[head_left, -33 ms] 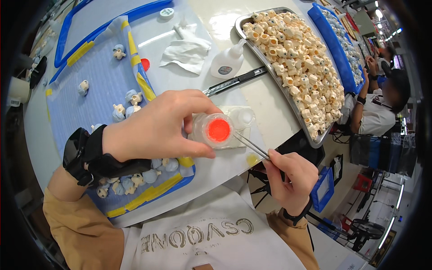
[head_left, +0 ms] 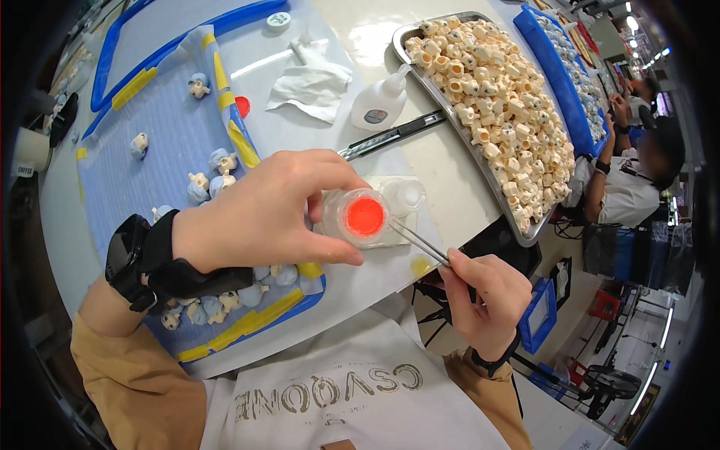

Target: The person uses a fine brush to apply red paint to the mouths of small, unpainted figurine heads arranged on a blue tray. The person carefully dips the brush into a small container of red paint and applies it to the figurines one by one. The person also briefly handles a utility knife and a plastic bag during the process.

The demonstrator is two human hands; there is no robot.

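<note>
My left hand (head_left: 274,214) is curved round the left side of a small clear jar (head_left: 350,233), forefinger at its far edge and thumb at its near edge. A bright red disc of colour (head_left: 365,217) shows in the jar's round mouth. In my right hand (head_left: 486,300) a pair of thin metal tweezers (head_left: 424,246) is pinched, slanting to the left. Their tips reach the jar's right rim; whether they touch it I cannot tell. Right beside the jar stands a small clear pot with a whitish top (head_left: 409,196).
Left lies a blue-rimmed tray (head_left: 120,180) with several small blue-and-cream figure parts. Beyond the jar are a box cutter (head_left: 394,135), white squeeze bottle (head_left: 379,101), white cloth (head_left: 309,86) and red cap (head_left: 241,106). A metal tray (head_left: 493,178) heaped with cream parts stands right. Another person (head_left: 630,172) sits farther right.
</note>
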